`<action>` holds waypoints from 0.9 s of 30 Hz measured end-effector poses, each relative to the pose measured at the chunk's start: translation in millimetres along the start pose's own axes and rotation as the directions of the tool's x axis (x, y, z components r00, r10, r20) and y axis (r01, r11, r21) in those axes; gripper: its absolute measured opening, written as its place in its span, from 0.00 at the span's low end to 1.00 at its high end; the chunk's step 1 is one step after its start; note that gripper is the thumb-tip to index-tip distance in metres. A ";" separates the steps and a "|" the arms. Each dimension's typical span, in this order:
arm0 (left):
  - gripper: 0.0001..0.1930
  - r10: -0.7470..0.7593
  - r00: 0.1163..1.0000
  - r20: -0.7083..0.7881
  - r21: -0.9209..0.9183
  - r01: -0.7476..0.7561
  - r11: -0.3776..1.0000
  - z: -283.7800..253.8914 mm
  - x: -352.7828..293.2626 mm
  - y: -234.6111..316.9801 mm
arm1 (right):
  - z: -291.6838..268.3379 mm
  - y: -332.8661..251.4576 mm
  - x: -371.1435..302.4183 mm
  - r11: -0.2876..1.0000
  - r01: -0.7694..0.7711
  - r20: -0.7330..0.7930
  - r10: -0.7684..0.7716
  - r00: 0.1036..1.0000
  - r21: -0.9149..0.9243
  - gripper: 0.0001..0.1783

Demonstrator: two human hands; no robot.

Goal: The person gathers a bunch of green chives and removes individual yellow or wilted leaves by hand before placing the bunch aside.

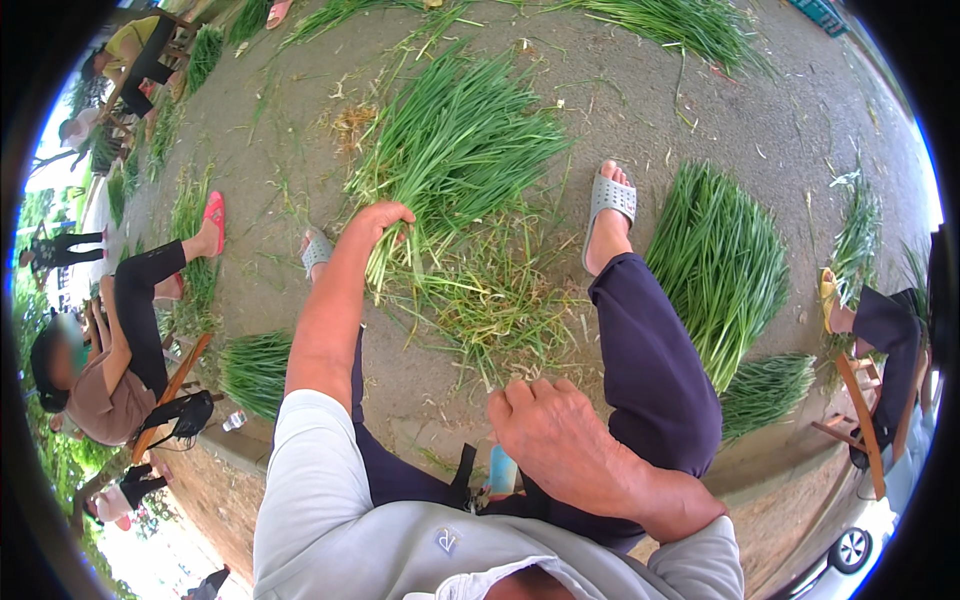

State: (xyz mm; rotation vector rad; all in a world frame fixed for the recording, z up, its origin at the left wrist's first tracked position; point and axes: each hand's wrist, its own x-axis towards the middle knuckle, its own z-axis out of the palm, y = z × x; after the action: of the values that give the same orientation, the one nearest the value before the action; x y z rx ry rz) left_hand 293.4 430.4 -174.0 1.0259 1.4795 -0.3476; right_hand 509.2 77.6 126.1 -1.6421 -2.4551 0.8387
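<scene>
My left hand (385,218) is closed round the pale stem ends of a bunch of garlic chives (390,258). Its green leaves run into a big heap of chives (470,130) on the ground ahead of me. Above my lap, my right hand (550,425) is a loose fist, knuckles up; the curled fingers hide whatever is in them. Between my feet lies a tangle of yellowed trimmings and loose leaves (500,300), just beyond the right hand.
To my right lie a large pile of chives (715,270) and a smaller one (770,395). Another bundle (258,372) rests at my left. People sit on wooden chairs on both sides, such as a person in a brown top (105,395). More chives (670,25) lie far ahead.
</scene>
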 end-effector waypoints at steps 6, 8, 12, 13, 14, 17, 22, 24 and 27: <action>0.08 0.078 0.997 0.028 0.076 -0.080 0.994 -15.8 -52.1 42.4 | 1.1 -0.1 1.6 1.000 0.007 -0.019 -0.006 1.000 0.013 0.20; 0.08 0.079 0.996 0.028 0.099 -0.082 0.992 -21.4 -76.1 51.6 | 1.2 0.0 1.6 1.000 0.011 -0.025 -0.010 1.000 0.025 0.16; 0.07 0.138 0.985 0.107 0.034 -0.143 0.989 -38.9 -116.7 57.0 | 3.6 -0.3 2.1 0.999 0.022 -0.048 -0.021 0.999 0.024 0.13; 0.07 0.151 0.980 0.129 0.005 -0.153 0.988 -40.8 -129.9 61.9 | 4.6 -0.5 2.7 1.000 0.021 -0.052 -0.021 0.998 0.017 0.13; 0.09 0.181 0.973 0.141 -0.090 -0.169 0.981 -40.3 -143.2 64.1 | 6.9 -0.5 3.3 1.000 0.014 -0.055 -0.013 0.998 0.016 0.12; 0.09 0.293 0.942 0.167 -0.250 -0.247 0.936 -44.5 -191.9 75.9 | 15.5 -0.4 5.8 1.000 0.007 -0.068 -0.005 0.998 0.018 0.12; 0.07 0.474 0.847 0.243 -0.427 -0.345 0.836 -51.4 -242.0 92.6 | 22.0 -1.2 14.0 0.997 -0.080 -0.011 0.080 0.997 0.004 0.10; 0.08 0.558 0.777 0.291 -0.483 -0.384 0.787 -55.3 -247.5 91.2 | 20.6 0.2 23.7 0.981 -0.148 -0.091 0.160 0.983 0.126 0.12; 0.09 0.614 0.729 0.303 -0.591 -0.362 0.721 -45.3 -259.5 91.0 | 17.9 12.9 47.5 0.913 -0.262 -0.173 0.326 0.929 0.313 0.22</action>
State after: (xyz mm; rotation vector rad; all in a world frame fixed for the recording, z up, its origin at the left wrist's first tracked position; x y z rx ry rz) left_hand 297.6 414.6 104.2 0.7974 0.7130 0.1786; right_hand 493.5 115.5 93.7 -1.9021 -1.8647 0.9310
